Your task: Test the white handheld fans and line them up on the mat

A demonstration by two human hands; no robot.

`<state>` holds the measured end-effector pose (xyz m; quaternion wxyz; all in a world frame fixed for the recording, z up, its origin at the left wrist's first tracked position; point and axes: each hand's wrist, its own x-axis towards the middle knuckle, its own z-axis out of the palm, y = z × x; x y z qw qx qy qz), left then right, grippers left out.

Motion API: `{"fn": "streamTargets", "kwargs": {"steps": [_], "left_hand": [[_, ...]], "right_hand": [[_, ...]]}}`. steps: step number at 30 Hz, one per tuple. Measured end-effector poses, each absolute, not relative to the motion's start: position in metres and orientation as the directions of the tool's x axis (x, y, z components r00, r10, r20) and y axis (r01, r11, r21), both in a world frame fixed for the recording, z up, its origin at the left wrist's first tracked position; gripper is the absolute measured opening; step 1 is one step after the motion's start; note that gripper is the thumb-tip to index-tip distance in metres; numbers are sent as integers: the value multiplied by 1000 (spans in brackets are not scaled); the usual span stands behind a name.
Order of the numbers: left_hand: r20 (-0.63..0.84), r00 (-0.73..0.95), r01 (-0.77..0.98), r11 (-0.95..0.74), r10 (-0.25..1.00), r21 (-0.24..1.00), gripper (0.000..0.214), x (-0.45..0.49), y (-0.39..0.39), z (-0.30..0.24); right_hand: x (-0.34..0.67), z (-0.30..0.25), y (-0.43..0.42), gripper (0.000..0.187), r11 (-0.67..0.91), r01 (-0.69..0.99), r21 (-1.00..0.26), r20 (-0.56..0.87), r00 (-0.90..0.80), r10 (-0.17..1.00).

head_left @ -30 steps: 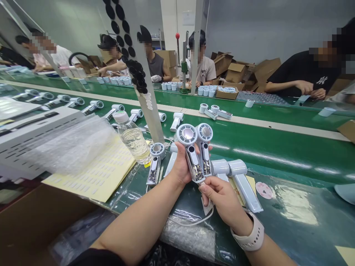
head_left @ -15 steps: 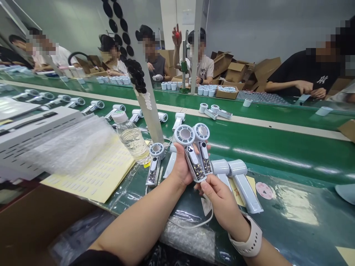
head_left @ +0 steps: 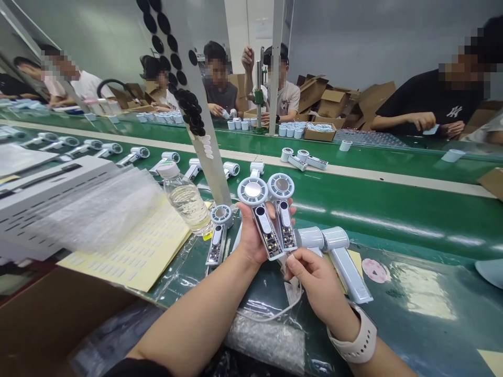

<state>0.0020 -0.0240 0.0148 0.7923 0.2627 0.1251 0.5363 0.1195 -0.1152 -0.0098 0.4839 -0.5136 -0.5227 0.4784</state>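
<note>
My left hand (head_left: 251, 238) is closed around two light-blue handheld fans, held side by side and tilted. The left-hand fan (head_left: 264, 222) and the right-hand fan (head_left: 283, 209) both have round grilles with silver centres and handles with bare circuit boards. At the foot of the right-hand fan, my right hand (head_left: 310, 269) pinches the end of a white cable (head_left: 285, 314); its plug is mostly hidden by my fingers. To the left lies another open-handled fan (head_left: 217, 235). On the right, two more fans lie with their smooth sides up, one of them a pale-blue fan (head_left: 346, 262).
A water bottle (head_left: 186, 199) stands beside yellow sticker sheets (head_left: 118, 262) and bubble wrap (head_left: 98, 204). A metal post (head_left: 208, 146) rises behind. More fans lie along the green conveyor (head_left: 393, 204); two fans (head_left: 298, 157) rest on its far side. Co-workers sit opposite.
My right hand has shifted with the cable from the foot of the left-hand fan to that of the right-hand one. The left-hand fan's small display went from lit to dark. Both fans moved slightly left.
</note>
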Motion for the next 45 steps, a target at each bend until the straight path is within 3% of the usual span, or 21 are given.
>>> {"fn": "streamTargets", "kwargs": {"steps": [5, 14, 18, 24, 28, 30, 32, 35, 40, 45], "left_hand": [[100, 399, -779, 279, 912, 561, 68, 1, -24, 15], [173, 334, -793, 177, 927, 583, 67, 6, -28, 13], [162, 339, -794, 189, 927, 578, 67, 7, -29, 12], [106, 320, -799, 208, 941, 565, 67, 8, -26, 10], [37, 257, -819, 197, 966, 539, 67, 6, -19, 8], [23, 238, -822, 189, 971, 537, 68, 5, -17, 7], [27, 276, -814, 219, 961, 537, 68, 5, -18, 8], [48, 392, -786, 307, 919, 536, 68, 6, -26, 10], [103, 496, -759, 373, 862, 534, 68, 8, -37, 13], [123, 537, -755, 411, 834, 510, 68, 7, -37, 14]], "right_hand": [[117, -8, -114, 43, -18, 44, -999, -17, 30, 999], [107, -14, -118, 51, -61, -157, -986, -78, 104, 991], [108, -17, -117, 51, -62, -149, -987, -80, 117, 990], [111, -7, -115, 42, 66, 82, -994, 76, 119, 990], [133, 3, -132, 36, 204, 405, -891, 285, 151, 947], [157, -2, -144, 34, 138, 615, -777, 329, 209, 921], [183, -16, -155, 36, -34, 756, -654, 292, 293, 910], [206, -41, -164, 36, -172, 809, -562, 240, 359, 902], [190, -57, -162, 38, -180, 769, -614, 194, 368, 910], [178, -41, -152, 37, -152, 778, -610, 102, 267, 958]]}}
